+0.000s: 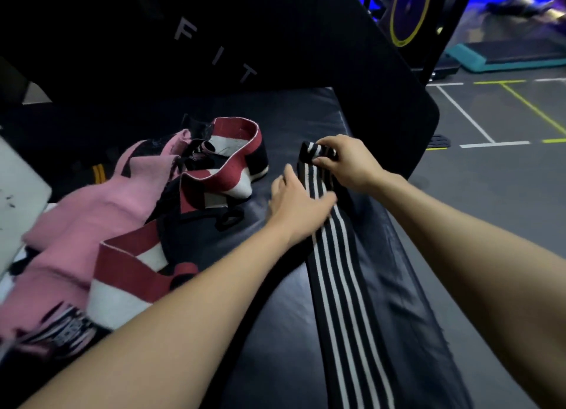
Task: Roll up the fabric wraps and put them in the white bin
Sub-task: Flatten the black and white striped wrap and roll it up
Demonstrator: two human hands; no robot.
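My right hand (346,163) pinches the rolled end of the striped wrap (340,274). My left hand (298,203) lies flat and open on it, just behind. Pink and red wraps (128,212) lie heaped left of both hands.

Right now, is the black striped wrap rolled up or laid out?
Mostly laid out: the striped wrap lies flat along the bench; only its far end is folded under the right hand.

A long black wrap with white stripes (343,274) lies stretched along a dark padded desk (275,332), running between the person's two bare forearms. The right hand (347,163) pinches its folded far end, while the left hand (298,206) rests flat on the strip just behind. Left of the hands sits a loose heap of pink wraps (101,212) and red, white and black wraps (232,163).
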